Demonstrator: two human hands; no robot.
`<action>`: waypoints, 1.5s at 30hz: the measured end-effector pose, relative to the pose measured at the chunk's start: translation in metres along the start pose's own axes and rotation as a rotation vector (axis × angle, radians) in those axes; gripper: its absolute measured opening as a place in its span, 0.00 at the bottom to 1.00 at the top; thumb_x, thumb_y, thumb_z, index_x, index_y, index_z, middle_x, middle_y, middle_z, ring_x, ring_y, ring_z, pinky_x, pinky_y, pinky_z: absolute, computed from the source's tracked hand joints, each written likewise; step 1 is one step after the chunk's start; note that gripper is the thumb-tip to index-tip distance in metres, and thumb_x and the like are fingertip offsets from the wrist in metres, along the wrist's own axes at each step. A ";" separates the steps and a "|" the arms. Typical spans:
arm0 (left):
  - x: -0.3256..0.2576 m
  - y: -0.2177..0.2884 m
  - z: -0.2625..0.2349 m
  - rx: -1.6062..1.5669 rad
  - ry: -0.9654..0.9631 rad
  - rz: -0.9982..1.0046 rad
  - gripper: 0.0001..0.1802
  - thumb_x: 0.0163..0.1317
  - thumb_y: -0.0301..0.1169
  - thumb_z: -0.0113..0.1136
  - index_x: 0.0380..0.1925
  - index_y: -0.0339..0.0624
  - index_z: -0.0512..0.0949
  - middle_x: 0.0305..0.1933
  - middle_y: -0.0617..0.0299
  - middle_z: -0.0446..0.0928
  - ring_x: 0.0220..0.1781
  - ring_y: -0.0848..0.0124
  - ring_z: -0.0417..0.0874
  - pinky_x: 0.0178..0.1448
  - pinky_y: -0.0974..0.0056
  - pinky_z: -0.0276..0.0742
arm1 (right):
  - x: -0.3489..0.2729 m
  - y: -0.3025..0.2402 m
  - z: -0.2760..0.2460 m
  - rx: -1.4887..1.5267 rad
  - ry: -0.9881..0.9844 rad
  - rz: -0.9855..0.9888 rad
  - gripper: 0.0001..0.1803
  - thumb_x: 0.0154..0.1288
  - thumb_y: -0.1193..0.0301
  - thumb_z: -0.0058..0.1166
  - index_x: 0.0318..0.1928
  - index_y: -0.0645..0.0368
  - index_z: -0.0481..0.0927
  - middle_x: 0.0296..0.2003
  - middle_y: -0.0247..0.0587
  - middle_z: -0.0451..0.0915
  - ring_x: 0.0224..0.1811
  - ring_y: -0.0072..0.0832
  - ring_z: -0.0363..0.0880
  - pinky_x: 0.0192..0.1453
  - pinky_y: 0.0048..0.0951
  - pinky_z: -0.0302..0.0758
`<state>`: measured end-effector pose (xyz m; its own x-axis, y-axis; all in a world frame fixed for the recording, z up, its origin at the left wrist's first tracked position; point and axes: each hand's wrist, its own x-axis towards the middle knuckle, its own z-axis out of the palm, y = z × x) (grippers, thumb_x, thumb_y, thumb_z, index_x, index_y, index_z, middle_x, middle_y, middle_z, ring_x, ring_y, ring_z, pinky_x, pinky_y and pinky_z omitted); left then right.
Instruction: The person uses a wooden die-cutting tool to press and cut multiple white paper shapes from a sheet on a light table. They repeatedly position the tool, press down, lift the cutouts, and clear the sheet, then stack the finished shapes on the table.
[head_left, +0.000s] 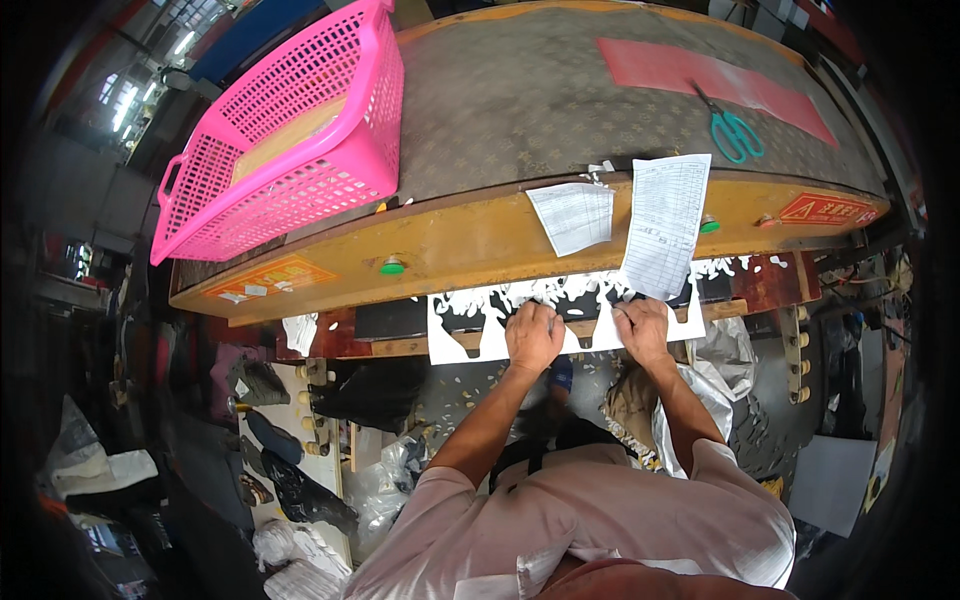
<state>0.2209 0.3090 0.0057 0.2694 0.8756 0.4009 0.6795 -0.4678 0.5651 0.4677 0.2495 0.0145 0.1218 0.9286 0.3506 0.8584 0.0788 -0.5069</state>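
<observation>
1. Nearest the camera: one pale shirt, worn by the person at work.
2. One white sheet with deep cutouts lies along the near edge of a black board, sticking out past it on the near side.
3. Left hand curls over the sheet; right hand does likewise, farther right. Whether either pinches it, I cannot tell.
4. Step in hand, seemingly: steadying or shifting the sheet. Its next move calls for even support from both hands, since the strips look narrow.
5. White scraps, too many to count, lie just beyond the hands.
6. Farther: one yellow beam, two papers over its front, two green buttons.
7. Far, on the patterned tabletop: one pink basket at left; one red strip and one pair of scissors at right.
</observation>
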 end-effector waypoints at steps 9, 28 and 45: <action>-0.007 0.002 0.002 -0.018 0.056 -0.032 0.07 0.59 0.32 0.69 0.31 0.47 0.79 0.35 0.57 0.77 0.40 0.50 0.82 0.44 0.47 0.78 | -0.007 -0.005 -0.007 0.023 -0.013 0.022 0.09 0.70 0.65 0.64 0.39 0.56 0.92 0.35 0.42 0.89 0.43 0.46 0.82 0.57 0.47 0.72; -0.096 0.049 -0.032 -0.077 0.035 0.164 0.06 0.58 0.30 0.69 0.27 0.41 0.84 0.32 0.56 0.77 0.36 0.53 0.82 0.42 0.49 0.79 | -0.028 -0.074 0.017 -0.135 -0.209 -0.128 0.44 0.54 0.50 0.77 0.71 0.46 0.80 0.71 0.55 0.72 0.69 0.60 0.72 0.70 0.56 0.73; -0.122 0.032 0.000 0.085 0.069 0.210 0.07 0.57 0.32 0.67 0.24 0.48 0.78 0.31 0.62 0.76 0.36 0.60 0.80 0.37 0.54 0.78 | 0.007 -0.020 -0.103 0.657 -0.126 0.264 0.31 0.61 0.77 0.72 0.67 0.59 0.86 0.57 0.36 0.87 0.56 0.24 0.84 0.64 0.26 0.78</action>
<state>0.2100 0.1870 -0.0250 0.3657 0.7483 0.5534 0.6693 -0.6246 0.4024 0.5032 0.2172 0.1085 0.1915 0.9785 0.0769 0.3263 0.0104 -0.9452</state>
